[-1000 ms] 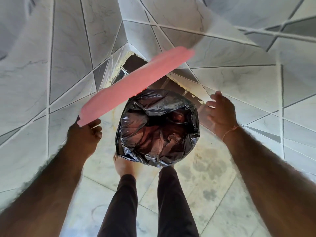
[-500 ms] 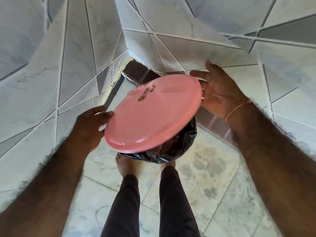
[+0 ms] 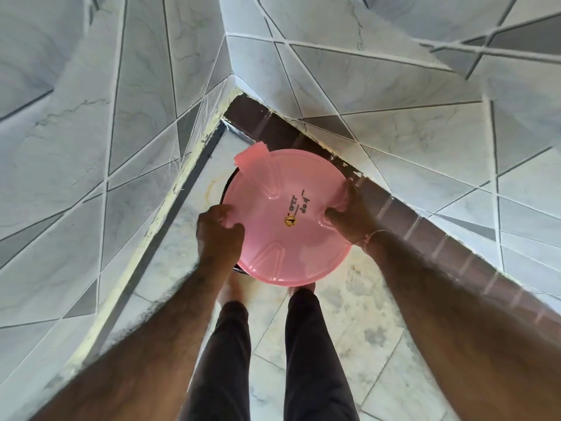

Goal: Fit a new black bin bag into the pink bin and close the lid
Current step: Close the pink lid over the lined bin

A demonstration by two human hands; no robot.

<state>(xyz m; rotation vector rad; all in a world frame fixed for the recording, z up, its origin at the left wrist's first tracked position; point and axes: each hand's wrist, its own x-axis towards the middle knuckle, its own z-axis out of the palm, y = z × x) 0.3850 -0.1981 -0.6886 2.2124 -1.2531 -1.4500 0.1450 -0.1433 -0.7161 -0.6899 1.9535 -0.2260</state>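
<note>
The round pink lid lies flat over the bin in the corner of the floor and hides the bin body. It has a tab at its far left edge, black writing and a small yellow sticker near the middle. Only a thin dark sliver of the black bin bag shows along the lid's left rim. My left hand grips the lid's left edge with curled fingers. My right hand grips its right edge, fingers on top.
Tiled walls meet in a corner just behind the bin, with a brown skirting strip along the right wall. My legs in dark trousers and bare feet stand right in front of the bin on the marble floor.
The lid went from edge-on in my left hand, bag open and visible, to tilted over the bin with both hands, to lying flat on top. The bag's opening is now covered.
</note>
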